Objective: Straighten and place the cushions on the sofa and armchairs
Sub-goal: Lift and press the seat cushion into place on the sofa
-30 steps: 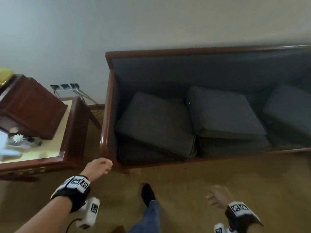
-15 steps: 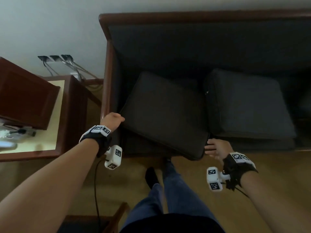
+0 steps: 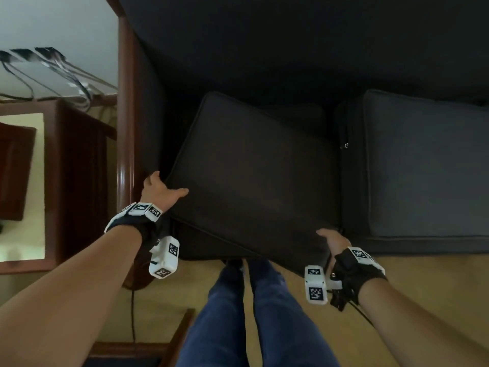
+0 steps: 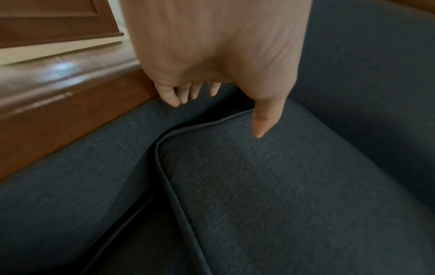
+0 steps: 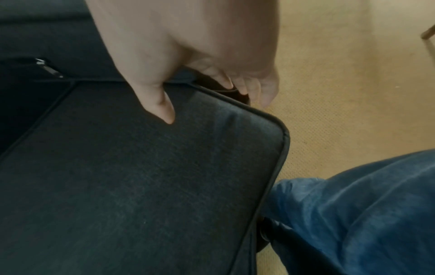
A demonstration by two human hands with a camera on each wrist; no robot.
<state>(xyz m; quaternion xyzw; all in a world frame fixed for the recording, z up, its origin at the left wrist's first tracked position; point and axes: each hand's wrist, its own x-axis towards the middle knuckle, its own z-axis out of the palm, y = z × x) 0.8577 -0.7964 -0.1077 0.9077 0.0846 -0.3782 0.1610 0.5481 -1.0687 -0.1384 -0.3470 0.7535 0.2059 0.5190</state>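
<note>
Skewed cushion (image 3: pixel 254 181): near-right corner overhung sofa (image 3: pixel 291 49) front; left hand (image 3: pixel 158 188), right hand (image 3: pixel 332 241) clamped opposite corners.

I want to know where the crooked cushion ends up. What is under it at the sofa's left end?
Under the tilted cushion a second dark seat cushion shows at its front edge. Its near right corner overhangs the carpet. The rest beneath is covered.

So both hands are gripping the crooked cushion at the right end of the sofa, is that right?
Not quite: the crooked cushion lies at the sofa's left end, against the wooden armrest, as the head view shows. The left hand and right hand do grip its corners.
</note>
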